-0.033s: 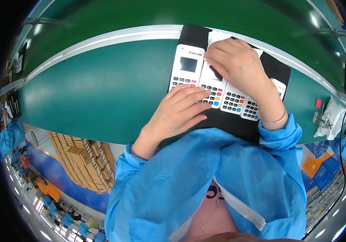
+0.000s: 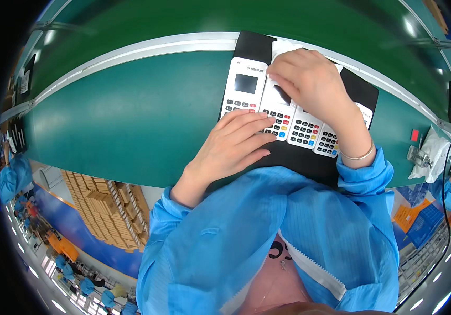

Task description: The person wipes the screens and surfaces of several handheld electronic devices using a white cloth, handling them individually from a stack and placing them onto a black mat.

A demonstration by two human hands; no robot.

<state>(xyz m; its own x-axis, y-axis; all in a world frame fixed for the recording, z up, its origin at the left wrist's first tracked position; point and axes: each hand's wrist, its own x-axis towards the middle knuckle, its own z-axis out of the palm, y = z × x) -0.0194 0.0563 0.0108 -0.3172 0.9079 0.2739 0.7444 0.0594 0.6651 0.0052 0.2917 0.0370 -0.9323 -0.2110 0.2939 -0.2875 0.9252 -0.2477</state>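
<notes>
Here the left hand [image 2: 236, 142] is lying low across the row, just left of the frame's upper centre, its fingers slightly apart and not closing on anything, their tips resting over the keypad of the second white handset [image 2: 278, 106]. That handset is sitting among its neighbours on the black mat [image 2: 288, 157], upper middle of the frame, with the leftmost handset [image 2: 245, 84] showing its whole screen beside it. Up above, the right hand [image 2: 309, 79] is arching over the second handset's top end, thumb and forefinger drawing close near the upper left of its screen; whether they are gripping anything thin, I cannot tell. What could be going wrong? If the left fingers are pressing unevenly, the handset could be skewing against its neighbours; a slipping right fingertip could be scuffing the screen; and that right wrist, hanging over the handsets at right, could be nudging them. Against the earlier frame, very little is changing: the left hand is holding its place, the right is sitting almost identically, and slightly more white seems to be showing above the screen.
</notes>
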